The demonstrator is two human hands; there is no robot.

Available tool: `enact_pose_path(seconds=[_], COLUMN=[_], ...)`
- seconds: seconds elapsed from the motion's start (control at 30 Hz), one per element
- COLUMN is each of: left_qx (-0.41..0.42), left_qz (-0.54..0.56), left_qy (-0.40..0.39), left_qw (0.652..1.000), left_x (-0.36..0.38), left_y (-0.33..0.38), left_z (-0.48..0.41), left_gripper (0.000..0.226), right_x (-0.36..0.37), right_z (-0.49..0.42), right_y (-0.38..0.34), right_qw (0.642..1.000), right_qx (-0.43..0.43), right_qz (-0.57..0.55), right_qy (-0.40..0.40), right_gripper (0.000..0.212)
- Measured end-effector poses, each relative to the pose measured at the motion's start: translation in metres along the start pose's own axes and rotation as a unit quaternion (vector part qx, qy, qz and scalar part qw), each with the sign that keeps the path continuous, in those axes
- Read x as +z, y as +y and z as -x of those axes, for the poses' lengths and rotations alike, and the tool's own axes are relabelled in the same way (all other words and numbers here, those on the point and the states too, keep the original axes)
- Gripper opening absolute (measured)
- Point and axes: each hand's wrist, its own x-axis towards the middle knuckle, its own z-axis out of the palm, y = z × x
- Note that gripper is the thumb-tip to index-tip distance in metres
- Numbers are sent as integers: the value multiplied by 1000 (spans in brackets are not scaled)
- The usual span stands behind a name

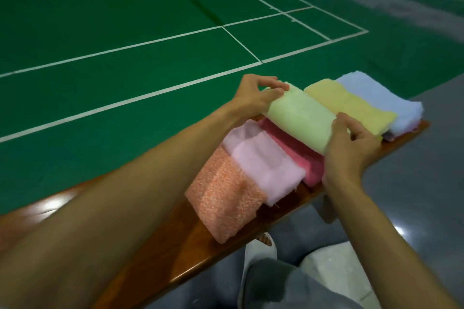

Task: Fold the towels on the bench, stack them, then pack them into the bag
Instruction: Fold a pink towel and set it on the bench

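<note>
Beside a green court floor [125, 32], a wooden bench [175, 246] carries folded towels side by side. The left hand [261, 95] pinches the green towel [301, 118] at its far end and the right hand [349, 155] pinches its near end, probably to keep the fold closed over the dark pink towel [296, 158]. Its long axis lies across the bench, pointing toward the court.

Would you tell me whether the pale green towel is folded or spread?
Folded: the pale green towel is a compact, thick, doubled bundle.

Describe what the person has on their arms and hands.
Both hands are bare: the left hand and right hand wear no gloves, and no rings, watch or bracelet show. The left forearm and right forearm are uncovered to the frame edge; no sleeve shows.
</note>
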Motion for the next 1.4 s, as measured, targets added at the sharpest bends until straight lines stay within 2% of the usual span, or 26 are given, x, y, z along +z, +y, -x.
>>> enact_pose_path(seconds=[0.1, 0.2, 0.27, 0.33, 0.4, 0.43, 0.5, 0.6, 0.7, 0.87, 0.97, 1.1, 1.23, 1.3, 1.4], left_qx=[-1, 21, 68, 126, 171, 178, 171, 155, 144, 155, 135, 84, 18, -24, -82], left_qz=[-109, -194, -280, -354, -404, -427, -439, -450, -462, -433, -424, -449, -461, -460, -470], left_qy=[-19, -18, -12, -16, -46, -74, -109, -114, -135, -96, -66, -35, 23, 57, 106], left_qw=[994, 981, 957, 926, 897, 883, 875, 872, 865, 883, 893, 889, 887, 886, 872], left_x=[21, 36, 39, 41, 46, 49, 56, 58, 52, 10, -36, -109, -187, -228, -288], left_y=[-23, -25, -15, -10, -17, -25, -40, -43, -25, 4, 12, 6, -8, -22, -42], left_z=[-8, 2, 12, 21, 32, 37, 45, 45, 49, 96, 144, 216, 304, 354, 433], left_gripper=[16, 24, 28, 33, 43, 47, 53, 54, 54, 60, 59, 61, 65, 63, 67], right_x=[-15, -29, -36, -43, -49, -52, -58, -61, -63, -65, -53, -21, 21, 42, 74], right_z=[4, 8, 3, -3, 0, 3, 8, 3, -5, 5, 28, 83, 155, 196, 264], right_y=[15, 30, 28, 22, 23, 25, 34, 45, 45, 13, -6, -22, -26, -21, -15], right_qw=[991, 942, 927, 932, 931, 918, 877, 825, 820, 820, 803, 734, 668, 650, 605], right_qx=[-68, -198, -225, -225, -232, -248, -287, -343, -337, -344, -369, -413, -446, -449, -458], right_qz=[110, 267, 295, 281, 276, 302, 381, 447, 457, 441, 428, 429, 409, 375, 352], right_qy=[-25, -56, -50, -42, -61, -68, -60, -49, -75, -120, -191, -325, -434, -486, -548], right_gripper=[29, 34, 34, 31, 30, 32, 36, 43, 53, 65, 69, 77, 64, 56, 58])
